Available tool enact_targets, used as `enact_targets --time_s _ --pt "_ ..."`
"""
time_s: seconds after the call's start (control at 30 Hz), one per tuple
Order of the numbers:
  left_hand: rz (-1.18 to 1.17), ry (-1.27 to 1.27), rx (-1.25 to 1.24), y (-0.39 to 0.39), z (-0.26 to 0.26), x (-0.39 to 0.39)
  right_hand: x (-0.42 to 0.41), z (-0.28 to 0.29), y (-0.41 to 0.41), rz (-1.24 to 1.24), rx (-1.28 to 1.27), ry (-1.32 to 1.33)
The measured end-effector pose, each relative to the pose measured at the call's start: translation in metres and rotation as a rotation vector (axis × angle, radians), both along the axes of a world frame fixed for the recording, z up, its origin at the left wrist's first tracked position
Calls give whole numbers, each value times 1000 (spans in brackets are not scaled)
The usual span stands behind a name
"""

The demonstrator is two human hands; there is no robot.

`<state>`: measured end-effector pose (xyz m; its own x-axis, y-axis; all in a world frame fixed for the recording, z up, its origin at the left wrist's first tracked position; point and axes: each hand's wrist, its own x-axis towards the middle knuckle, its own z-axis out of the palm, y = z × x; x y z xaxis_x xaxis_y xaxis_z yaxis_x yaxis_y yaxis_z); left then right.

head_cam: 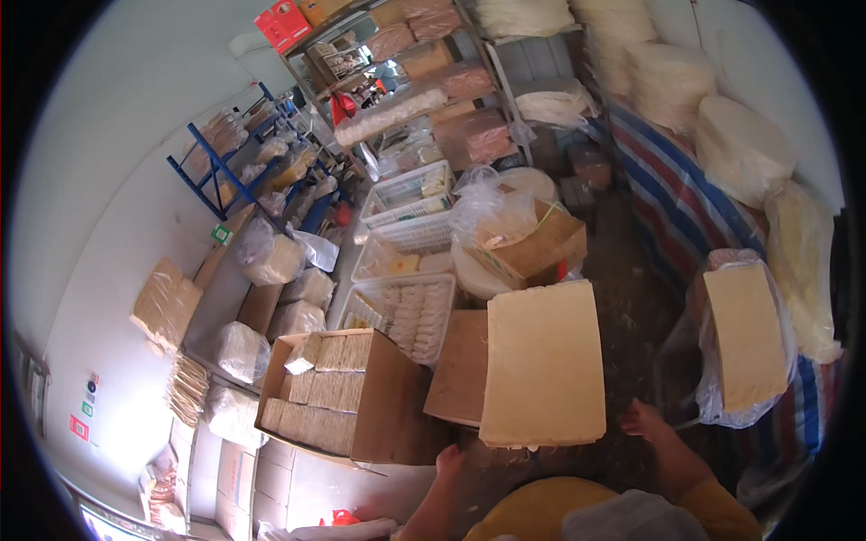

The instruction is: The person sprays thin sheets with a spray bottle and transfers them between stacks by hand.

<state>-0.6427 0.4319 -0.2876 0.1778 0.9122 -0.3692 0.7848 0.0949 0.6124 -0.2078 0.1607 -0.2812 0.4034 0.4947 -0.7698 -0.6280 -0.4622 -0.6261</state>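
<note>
A stack of pale tan rectangular sheets (pixel 544 365) with rough edges lies in front of me, level with a brown cardboard surface (pixel 457 368) at its left. My left hand (pixel 450 460) is just off the stack's near left corner, beside an open cardboard box (pixel 399 399) packed with rows of thin pale bundles (pixel 314 422). On the other side, my right hand (pixel 639 419) is a short way right of the stack's near right corner, apart from it. Neither hand shows anything in it, and the fingers are too small and blurred to read clearly.
Farther right, similar sheets (pixel 747 338) lie on clear plastic wrapping. White plastic baskets (pixel 406 230), a tilted cardboard box (pixel 541 243) and plastic bags (pixel 490 209) stand beyond the stack. Loaded shelves and a blue metal rack (pixel 216 162) are at the back and left; striped tarpaulin (pixel 683 182) hangs right.
</note>
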Motion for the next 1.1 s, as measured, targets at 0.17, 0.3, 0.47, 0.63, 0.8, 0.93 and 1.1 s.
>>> enact_targets --time_s 0.17,0.3,0.47,0.63,0.8,0.93,1.1 --pt "-387 832 -134 -54 -47 -100 12 -75 -106 80 -239 -100" --pt "-596 837 -208 -113 -4 -112 0 -77 -143 82 -422 -79" --pt "-202 318 -330 -118 -3 -116 -12 -116 -158 68 -260 59" --pt "436 -275 -335 -114 -6 -95 -27 -75 -119 81 -227 53" --pt "306 -272 -255 -112 -11 -91 -24 -92 -110 125 -227 6" --pt "-358 614 -14 -114 18 -75 -27 -62 -114 118 -253 -16" --pt "-399 619 -156 -122 -1 -103 -31 -72 -134 145 -364 -35"
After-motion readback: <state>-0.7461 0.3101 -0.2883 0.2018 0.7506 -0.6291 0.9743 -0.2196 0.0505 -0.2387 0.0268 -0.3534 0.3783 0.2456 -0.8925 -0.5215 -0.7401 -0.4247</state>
